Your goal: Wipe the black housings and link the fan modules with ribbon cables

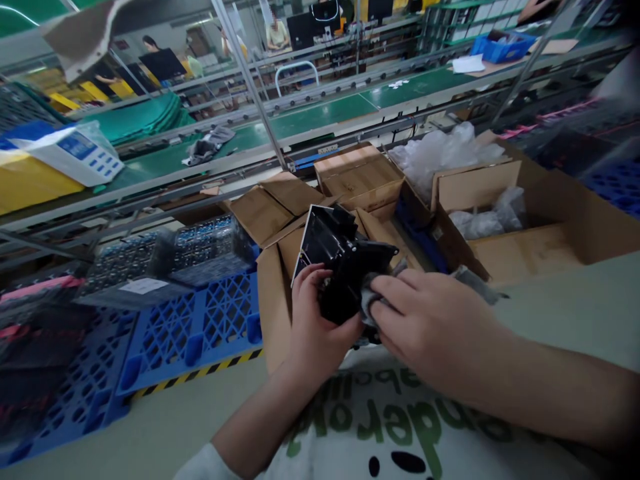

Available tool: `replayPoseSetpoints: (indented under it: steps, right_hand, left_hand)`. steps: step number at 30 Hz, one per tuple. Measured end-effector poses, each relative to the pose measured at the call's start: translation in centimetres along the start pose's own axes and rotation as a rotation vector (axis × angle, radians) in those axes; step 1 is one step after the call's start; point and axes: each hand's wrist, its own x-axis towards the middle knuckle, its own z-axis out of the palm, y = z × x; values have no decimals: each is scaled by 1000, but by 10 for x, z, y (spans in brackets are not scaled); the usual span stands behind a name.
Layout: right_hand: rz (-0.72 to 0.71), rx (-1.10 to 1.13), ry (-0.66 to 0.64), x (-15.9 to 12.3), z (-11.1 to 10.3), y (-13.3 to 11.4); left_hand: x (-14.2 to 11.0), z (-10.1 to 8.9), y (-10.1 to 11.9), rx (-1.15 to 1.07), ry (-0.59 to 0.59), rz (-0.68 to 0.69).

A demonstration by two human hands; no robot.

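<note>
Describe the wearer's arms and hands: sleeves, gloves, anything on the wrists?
The left hand and right hand are bare: no gloves, rings or wristbands show. Both forearms are bare too. A white sleeve shows at the frame's bottom edge on the left arm; the right sleeve is out of view. The white T-shirt has green lettering and black spots.

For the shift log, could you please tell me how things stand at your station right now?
Left hand gripping black plastic part. Right hand pressing grey cloth against it. Open cardboard box just beyond the hands.
</note>
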Motion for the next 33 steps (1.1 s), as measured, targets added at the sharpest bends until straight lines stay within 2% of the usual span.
replayPoseSetpoints:
  steps: [3, 5, 8, 9, 10, 12, 13, 15, 16, 18, 20, 21, 23, 25, 27, 29, 33]
  right_hand:
    - [-139, 39, -74, 2, 7, 4]
    - [-271, 215, -85, 1, 5, 11]
    - [-402, 619, 63, -3, 1, 24]
    - [-371, 695, 157, -5, 2, 31]
    - [-280, 714, 259, -7, 7, 39]
    - [19, 627, 409, -14, 27, 62]
    - [187, 574, 438, -20, 43, 75]
    - [437, 532, 333, -36, 85, 101]
    - [536, 527, 241, -46, 111, 111]
    - [661, 588, -33, -71, 170, 122]
    - [770, 628, -300, -100, 234, 116]
    - [816, 616, -388, -113, 265, 108]
    - [814, 663, -562, -137, 320, 85]
    - [807, 690, -697, -151, 363, 61]
    - [801, 708, -797, -157, 394, 43]
    - [791, 733, -853, -156, 414, 36]
    - [815, 852, -850, -149, 442, 43]
  left_hand:
    - [1, 0, -5, 24, -27, 9]
    - [2, 1, -13, -79, -80, -21]
    - [8, 5, -32, -342, -133, -188]
    - [10, 6, -41, -402, -135, -277]
    - [12, 6, -50, -427, -138, -371]
    - [14, 3, -73, -379, -153, -523]
    - [14, 1, -86, -315, -170, -575]
    - [12, -3, -118, -160, -207, -623]
    - [10, -4, -137, -58, -234, -640]
    - [5, -1, -177, 141, -265, -602]
    - [-1, 9, -217, 237, -395, -553]
    - [-3, 17, -237, 270, -457, -550]
    - [-5, 35, -272, 301, -566, -576]
    - [1, 56, -303, 305, -636, -597]
    - [14, 81, -329, 283, -704, -576]
    - [34, 108, -355, 262, -766, -548]
    - [82, 166, -405, 252, -851, -483]
